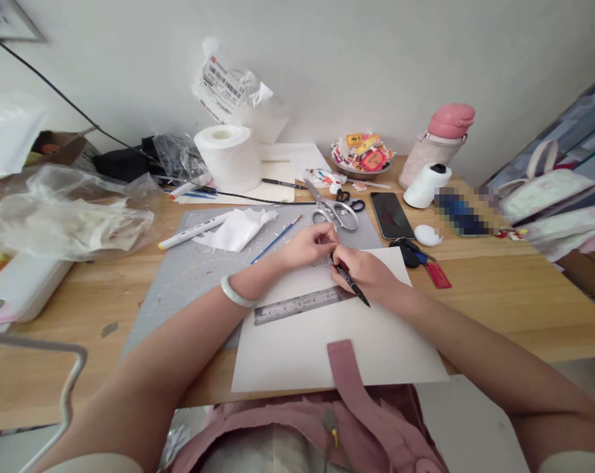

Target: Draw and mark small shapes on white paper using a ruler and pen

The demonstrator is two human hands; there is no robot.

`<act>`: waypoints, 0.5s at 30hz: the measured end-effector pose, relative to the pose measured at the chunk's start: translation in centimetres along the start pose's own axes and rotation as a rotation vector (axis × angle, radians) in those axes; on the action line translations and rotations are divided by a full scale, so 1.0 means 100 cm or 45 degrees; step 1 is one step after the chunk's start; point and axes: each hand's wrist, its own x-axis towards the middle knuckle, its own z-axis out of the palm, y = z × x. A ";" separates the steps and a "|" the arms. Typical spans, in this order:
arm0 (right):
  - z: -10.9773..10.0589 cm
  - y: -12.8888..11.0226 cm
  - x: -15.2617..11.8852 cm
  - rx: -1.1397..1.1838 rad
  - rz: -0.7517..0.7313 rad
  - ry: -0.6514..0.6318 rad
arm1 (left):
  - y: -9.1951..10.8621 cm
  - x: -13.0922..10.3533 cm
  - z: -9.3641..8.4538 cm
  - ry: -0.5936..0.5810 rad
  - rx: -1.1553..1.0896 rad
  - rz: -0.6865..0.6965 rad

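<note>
My right hand (pixel 360 270) is closed around a black pen (pixel 355 287), whose lower end points down toward me. Touching it at the fingertips, my left hand (pixel 313 246) is pinched; whatever lies between its fingers is too small to make out. Both hands are over a large white sheet of paper (pixel 297 351). A metal ruler (pixel 297 305) lies across the sheet just below the hands. Small dark marks show on the paper beside my left hand. Under the sheet's left side is a grey cutting mat (pixel 179 289).
Scissors (pixel 334 213), a phone (pixel 391 215) and keys (pixel 410 252) lie beyond the hands. Farther back stand a paper roll (pixel 228 161), a bowl of stickers (pixel 361 172), a thread cone (pixel 427 186) and a pink-lidded bottle (pixel 438 141). Plastic bags (pixel 71 210) lie left.
</note>
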 end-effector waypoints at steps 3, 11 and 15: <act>0.004 0.004 0.000 -0.068 -0.049 -0.012 | -0.001 0.001 0.001 -0.024 -0.119 -0.033; 0.006 0.002 0.003 -0.226 -0.062 -0.096 | -0.004 0.002 0.001 -0.022 -0.223 -0.030; 0.005 0.002 0.003 -0.171 -0.020 -0.108 | -0.004 0.002 0.002 -0.012 -0.247 -0.049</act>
